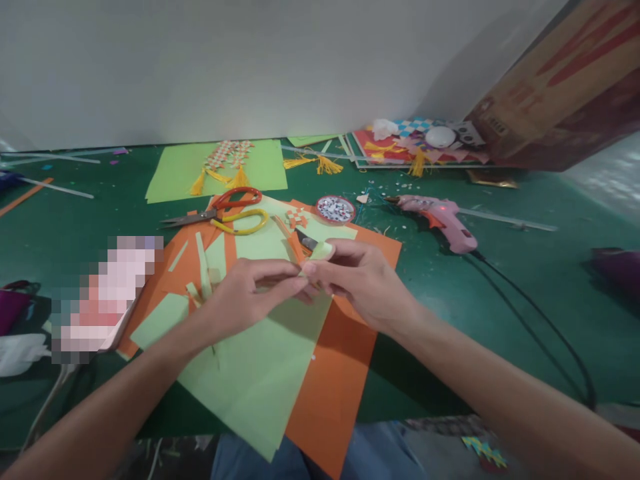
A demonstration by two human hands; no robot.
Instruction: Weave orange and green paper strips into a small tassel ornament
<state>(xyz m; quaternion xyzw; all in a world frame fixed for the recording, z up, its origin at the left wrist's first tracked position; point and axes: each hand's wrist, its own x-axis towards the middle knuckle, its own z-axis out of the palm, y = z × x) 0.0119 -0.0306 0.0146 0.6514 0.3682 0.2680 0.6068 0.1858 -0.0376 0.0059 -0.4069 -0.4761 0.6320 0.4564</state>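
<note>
My left hand [247, 293] and my right hand [357, 280] meet over a light green paper sheet [260, 360], and both pinch a narrow light green paper strip [320, 253] between their fingertips. One end of the strip sticks up past my right thumb. Under the green sheet lies an orange sheet [340, 360]. Cut green strips [203, 267] lie to the left of my left hand. A small woven orange-and-green square [297, 217] rests just beyond my hands, beside a black-bladed cutter [306, 241].
Scissors with orange and yellow handles [227, 212], a round dish of googly eyes [335, 209] and a pink glue gun [443, 220] with its black cable [540, 320] lie on the green table [500, 293]. Finished woven pieces with tassels sit at the back. A cardboard box [565, 93] stands far right.
</note>
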